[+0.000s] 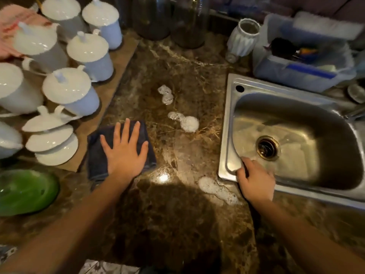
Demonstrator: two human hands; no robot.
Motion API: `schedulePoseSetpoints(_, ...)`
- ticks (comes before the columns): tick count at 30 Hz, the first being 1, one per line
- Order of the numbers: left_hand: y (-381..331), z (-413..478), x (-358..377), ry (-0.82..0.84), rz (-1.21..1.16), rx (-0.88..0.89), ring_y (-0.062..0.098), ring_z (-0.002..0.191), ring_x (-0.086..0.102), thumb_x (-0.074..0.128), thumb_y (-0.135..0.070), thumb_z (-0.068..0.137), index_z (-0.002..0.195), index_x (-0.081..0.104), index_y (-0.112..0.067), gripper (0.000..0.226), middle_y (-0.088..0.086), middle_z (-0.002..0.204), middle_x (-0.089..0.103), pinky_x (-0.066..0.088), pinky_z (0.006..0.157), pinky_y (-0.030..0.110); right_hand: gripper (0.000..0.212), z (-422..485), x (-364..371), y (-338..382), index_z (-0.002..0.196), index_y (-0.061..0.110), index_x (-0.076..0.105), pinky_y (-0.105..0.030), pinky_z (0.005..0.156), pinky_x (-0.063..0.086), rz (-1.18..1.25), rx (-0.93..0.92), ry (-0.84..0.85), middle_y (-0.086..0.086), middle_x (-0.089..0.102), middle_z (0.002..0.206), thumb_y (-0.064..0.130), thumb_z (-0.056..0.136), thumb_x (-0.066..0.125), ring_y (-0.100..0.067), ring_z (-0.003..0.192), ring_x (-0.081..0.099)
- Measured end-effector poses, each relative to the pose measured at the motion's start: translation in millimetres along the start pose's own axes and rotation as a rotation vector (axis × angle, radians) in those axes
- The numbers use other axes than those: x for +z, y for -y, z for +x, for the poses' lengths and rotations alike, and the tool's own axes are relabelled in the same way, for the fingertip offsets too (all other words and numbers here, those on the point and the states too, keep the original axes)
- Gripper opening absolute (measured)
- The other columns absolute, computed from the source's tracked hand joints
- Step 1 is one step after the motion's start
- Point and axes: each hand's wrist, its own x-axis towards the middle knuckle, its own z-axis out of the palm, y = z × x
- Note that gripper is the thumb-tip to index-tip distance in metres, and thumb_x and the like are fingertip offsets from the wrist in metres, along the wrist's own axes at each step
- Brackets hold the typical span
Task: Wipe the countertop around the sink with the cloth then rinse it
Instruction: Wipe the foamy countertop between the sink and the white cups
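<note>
While the left hand (124,151) lies flat with its fingers straight and spread, it presses down on the dark blue cloth (96,163). The cloth sits folded on the brown marbled countertop (187,62) directly under the palm, with its edges showing around the hand. Nothing is pinched there; it is a wide, open press. Ahead of those fingertips, toward the other hand, lies the first foam patch (187,122), near the cloth's far corner. The second foam patch (166,94) lies farther out along the same line. The right hand (256,178) is curled over the near corner of the steel sink (230,115), its fingers hooked over the rim and into the basin in a narrow hold on the metal. The drain (267,148) lies just beyond that grip, inside the basin. The third foam patch (217,189) spreads on the stone just beside this hand, on the side facing the cloth. On the outer side of the left hand, just beside the cloth, a wooden board (122,62) carries white lidded mugs (73,89). A green bowl (25,191) sits outward of the left forearm. Well beyond the right hand's grip, behind the sink, stand a blue tub (296,76) and a white vase (244,39).
</note>
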Motion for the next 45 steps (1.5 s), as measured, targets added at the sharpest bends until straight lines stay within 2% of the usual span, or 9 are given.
schedulePoseSetpoints(10,2,7,0,-0.011,-0.021,-0.001,0.021,0.149,-0.005,0.023,-0.053,0.099,0.155,0.007,-0.030,0.062,-0.003,0.163,0.000,-0.005,0.114,0.061,0.045,0,1,-2,0.128,0.026,0.054,-0.038,0.085,0.039,0.015,-0.018,0.002,-0.005,0.065,0.111,0.040,0.090,0.033,-0.029,0.097,0.059)
schedulePoseSetpoints(14,-4,-49,7,-0.023,-0.046,0.010,0.023,0.150,-0.002,0.018,-0.056,0.097,0.155,0.009,-0.029,0.065,-0.003,0.163,0.003,-0.002,0.113,0.062,0.034,0,1,-5,0.124,0.024,0.055,-0.039,0.086,0.038,0.040,-0.057,0.004,-0.007,0.064,0.110,0.034,0.096,0.039,-0.030,0.097,0.058)
schedulePoseSetpoints(17,-16,-107,18,-0.014,-0.032,-0.019,0.024,0.149,0.004,0.014,-0.058,0.092,0.155,0.013,-0.028,0.070,-0.001,0.163,0.008,0.002,0.113,0.063,0.033,1,0,-6,0.123,0.024,0.054,-0.039,0.087,0.037,0.052,-0.072,0.009,-0.008,0.063,0.114,0.034,0.096,0.038,-0.030,0.100,0.057)
schedulePoseSetpoints(22,-83,-202,46,-0.007,-0.072,-0.214,0.029,0.147,0.018,0.019,-0.055,0.094,0.153,0.024,-0.021,0.068,0.005,0.160,0.021,0.008,0.111,0.065,0.032,2,0,-7,0.116,0.020,0.055,-0.038,0.082,0.036,0.064,-0.111,0.019,-0.008,0.063,0.112,0.035,0.094,0.037,-0.030,0.100,0.056)
schedulePoseSetpoints(25,-147,-231,53,0.027,-0.139,-0.327,0.032,0.144,0.025,0.008,-0.056,0.097,0.149,0.035,-0.016,0.071,0.009,0.157,0.028,0.012,0.108,0.065,0.036,1,-1,-9,0.120,0.019,0.054,-0.040,0.087,0.037,0.090,-0.127,0.033,-0.010,0.061,0.116,0.036,0.095,0.034,-0.030,0.103,0.056)
schedulePoseSetpoints(29,-198,-251,63,0.110,-0.127,-0.323,0.036,0.144,0.026,0.001,-0.054,0.097,0.150,0.030,-0.014,0.073,0.012,0.158,0.025,0.015,0.109,0.069,0.041,9,-6,-15,0.129,0.015,0.046,-0.043,0.093,0.037,0.076,-0.217,0.160,-0.013,0.054,0.128,0.038,0.099,0.031,-0.031,0.116,0.050)
schedulePoseSetpoints(33,-209,-251,66,0.113,-0.125,-0.377,0.035,0.143,0.029,0.002,-0.052,0.099,0.149,0.033,-0.014,0.070,0.012,0.158,0.027,0.015,0.108,0.069,0.042,17,-10,-31,0.127,0.016,0.044,-0.042,0.088,0.043,0.088,-0.372,0.211,-0.012,0.055,0.123,0.043,0.099,0.030,-0.030,0.112,0.051)
schedulePoseSetpoints(41,-178,-179,56,-0.017,-0.139,-0.433,0.034,0.146,0.020,0.013,-0.051,0.098,0.152,0.028,-0.016,0.066,0.010,0.159,0.024,0.013,0.107,0.071,0.038,13,-10,-31,0.126,0.017,0.048,-0.036,0.078,0.043,0.099,-0.343,0.157,-0.005,0.057,0.120,0.040,0.099,0.033,-0.026,0.107,0.055)
schedulePoseSetpoints(45,-150,-133,44,-0.033,-0.101,-0.383,0.031,0.149,0.008,0.012,-0.051,0.095,0.154,0.019,-0.019,0.068,0.007,0.161,0.015,0.004,0.110,0.068,0.037,13,-11,-30,0.126,0.017,0.049,-0.037,0.079,0.045,0.112,-0.334,0.157,-0.005,0.058,0.117,0.039,0.098,0.036,-0.026,0.105,0.055)
